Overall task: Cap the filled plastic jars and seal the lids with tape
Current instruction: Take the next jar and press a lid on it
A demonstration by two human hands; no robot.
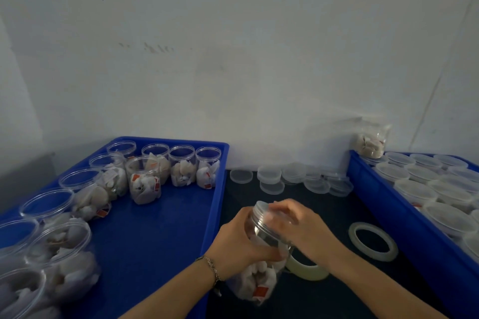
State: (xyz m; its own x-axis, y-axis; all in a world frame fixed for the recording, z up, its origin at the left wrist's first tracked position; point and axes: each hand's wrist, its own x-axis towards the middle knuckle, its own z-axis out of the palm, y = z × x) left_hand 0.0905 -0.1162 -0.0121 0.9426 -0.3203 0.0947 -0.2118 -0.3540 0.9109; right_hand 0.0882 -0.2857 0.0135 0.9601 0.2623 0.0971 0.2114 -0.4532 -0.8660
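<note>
A clear plastic jar (261, 274) filled with white tea bags stands tilted on the dark table in front of me. My left hand (241, 241) grips its side. My right hand (295, 223) curls over the clear lid (264, 211) on the jar's mouth. A tape roll (308, 270) lies just behind the jar, partly hidden by my right wrist. A second tape roll (373, 241) lies flat to the right. Loose clear lids (269, 175) are piled at the back of the table.
A blue tray (155, 235) on the left holds several open filled jars (145, 181). A blue tray (383, 202) on the right holds several capped jars (417, 193). One more filled jar (370, 145) stands on top at the back right. A white wall rises behind.
</note>
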